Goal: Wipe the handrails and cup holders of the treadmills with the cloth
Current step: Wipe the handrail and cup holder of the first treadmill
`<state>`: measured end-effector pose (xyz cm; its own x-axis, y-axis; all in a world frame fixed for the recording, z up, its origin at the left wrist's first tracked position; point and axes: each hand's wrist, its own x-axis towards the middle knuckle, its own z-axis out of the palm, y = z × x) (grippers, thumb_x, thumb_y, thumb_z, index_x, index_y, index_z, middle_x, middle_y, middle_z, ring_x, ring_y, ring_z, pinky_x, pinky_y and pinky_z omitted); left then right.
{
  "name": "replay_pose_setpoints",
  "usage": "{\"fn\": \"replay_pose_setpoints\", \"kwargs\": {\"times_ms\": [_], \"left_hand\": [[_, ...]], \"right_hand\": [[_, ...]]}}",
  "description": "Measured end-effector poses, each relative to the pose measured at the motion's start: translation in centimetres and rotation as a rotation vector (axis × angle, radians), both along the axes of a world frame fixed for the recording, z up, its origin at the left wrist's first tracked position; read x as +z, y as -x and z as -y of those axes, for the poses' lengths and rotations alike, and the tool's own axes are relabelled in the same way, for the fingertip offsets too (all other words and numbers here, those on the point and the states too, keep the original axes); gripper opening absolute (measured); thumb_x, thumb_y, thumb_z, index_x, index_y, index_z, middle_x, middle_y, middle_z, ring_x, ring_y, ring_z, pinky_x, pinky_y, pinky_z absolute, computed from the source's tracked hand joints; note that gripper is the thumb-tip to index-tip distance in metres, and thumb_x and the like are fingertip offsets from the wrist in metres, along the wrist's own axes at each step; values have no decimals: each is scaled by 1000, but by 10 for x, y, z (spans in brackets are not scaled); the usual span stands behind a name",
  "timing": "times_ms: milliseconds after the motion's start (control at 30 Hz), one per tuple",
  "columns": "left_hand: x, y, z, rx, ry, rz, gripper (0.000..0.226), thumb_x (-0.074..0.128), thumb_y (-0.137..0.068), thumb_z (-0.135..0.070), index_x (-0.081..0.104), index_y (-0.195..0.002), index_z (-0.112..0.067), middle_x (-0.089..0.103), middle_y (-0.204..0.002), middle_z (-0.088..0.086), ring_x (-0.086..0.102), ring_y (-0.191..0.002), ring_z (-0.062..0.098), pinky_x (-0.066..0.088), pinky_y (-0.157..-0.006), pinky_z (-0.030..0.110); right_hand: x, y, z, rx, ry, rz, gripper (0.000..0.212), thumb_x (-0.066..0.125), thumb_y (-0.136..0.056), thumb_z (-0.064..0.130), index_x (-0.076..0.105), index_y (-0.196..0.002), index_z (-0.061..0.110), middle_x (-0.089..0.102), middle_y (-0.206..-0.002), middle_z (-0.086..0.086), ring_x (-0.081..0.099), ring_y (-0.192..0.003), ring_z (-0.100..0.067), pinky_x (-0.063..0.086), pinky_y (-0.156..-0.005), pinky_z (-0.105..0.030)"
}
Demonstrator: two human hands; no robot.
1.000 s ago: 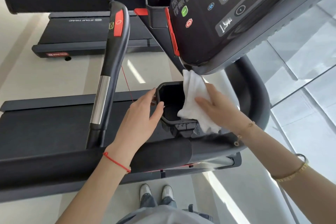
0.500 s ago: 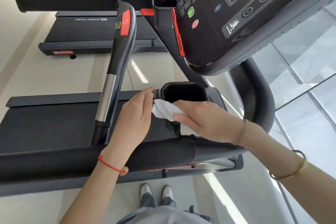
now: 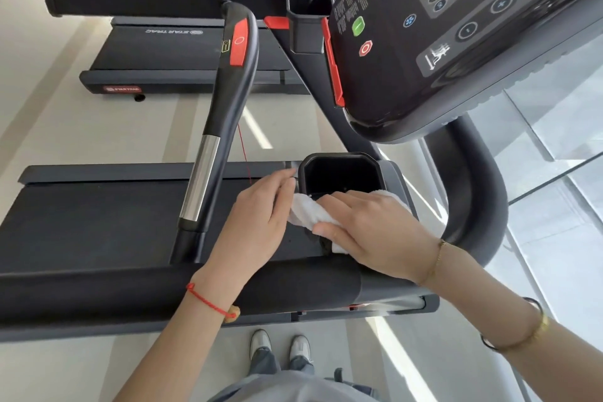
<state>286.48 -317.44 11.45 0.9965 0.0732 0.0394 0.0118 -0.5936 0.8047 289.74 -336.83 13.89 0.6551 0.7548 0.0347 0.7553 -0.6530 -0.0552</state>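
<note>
A person stands beside a black treadmill (image 3: 98, 222) and leans over its side rail (image 3: 98, 297).

The right hand (image 3: 368, 232) lies flat on a white cloth (image 3: 306, 210). Its fingers (image 3: 342, 197) are mostly straight and a little spread, and they press the cloth down on the near edge of a black cup holder (image 3: 342, 173). The thumb sits under the front of the cloth, so the hand seems to hold it while it presses. Part of the cloth sticks out to the left of the hand, and a small bit shows below it.

The cup holder is a deep black box with cut corners. Inside it looks dark, and nothing can be made out in it.

The left hand (image 3: 257, 222) rests just left of the cup holder. Its fingers are straight and close together, and the tips touch the holder's left side. The cloth touches this hand too. It holds nothing. A red string (image 3: 208, 302) is tied round the left wrist.

A long black handrail (image 3: 228, 101) with a shiny silver part stands left of the hands. Higher up is a second cup holder (image 3: 310, 13), also dark inside. The big console (image 3: 456, 26) with round buttons hangs above on the right.

Another treadmill (image 3: 182, 55) sits farther back on the pale floor (image 3: 49, 127).
</note>
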Motion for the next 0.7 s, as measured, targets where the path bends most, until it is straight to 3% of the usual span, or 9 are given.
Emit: {"fn": "replay_pose_setpoints", "kwargs": {"times_ms": [67, 233, 367, 467, 567, 700], "left_hand": [[0, 1, 0, -4, -2, -5, 42, 33, -104, -37, 55, -138, -24, 63, -127, -10, 54, -116, 0, 33, -89, -2], [2, 2, -1, -25, -16, 7, 44, 32, -103, -40, 55, -138, -27, 66, -117, -10, 57, -105, 1, 35, -87, 1], [2, 3, -1, -30, 9, 12, 40, 35, -104, -37, 55, -137, -27, 63, -125, -15, 55, -114, -3, 39, -93, 5], [2, 3, 0, -22, -18, 23, 40, 36, -104, -37, 56, -136, -24, 61, -130, -13, 54, -120, 1, 37, -98, 8], [3, 5, 1, -15, -62, 22, 40, 36, -104, -37, 55, -138, -25, 59, -133, -12, 52, -123, 2, 36, -101, 11], [3, 7, 2, -25, -108, 36, 41, 41, -102, -38, 54, -137, -23, 62, -126, -10, 57, -116, 8, 45, -99, 27]], "right_hand": [[-1, 0, 10, 15, -60, -21, 55, 19, -102, 56, 59, -103, 19, 58, -84, 5, 55, -72, -20, 48, -65, -38], [11, -5, 42, 176, -148, -124, 39, 43, -100, 43, 56, -128, 18, 60, -115, 4, 56, -98, -17, 41, -96, -29], [16, -6, 45, 141, -286, -255, 35, 44, -100, 37, 52, -129, 19, 56, -121, 9, 53, -108, -10, 39, -98, -22], [29, -7, 42, 2, -507, -178, 31, 44, -100, 35, 48, -126, 19, 48, -114, 19, 48, -106, 6, 37, -92, -11], [39, -26, 25, -39, -483, -2, 33, 44, -101, 33, 50, -126, 12, 52, -121, 6, 50, -108, -13, 39, -95, -22], [18, -59, -6, -13, -212, 71, 46, 34, -102, 43, 54, -126, 9, 57, -121, -8, 53, -105, -29, 44, -90, -39]]}}
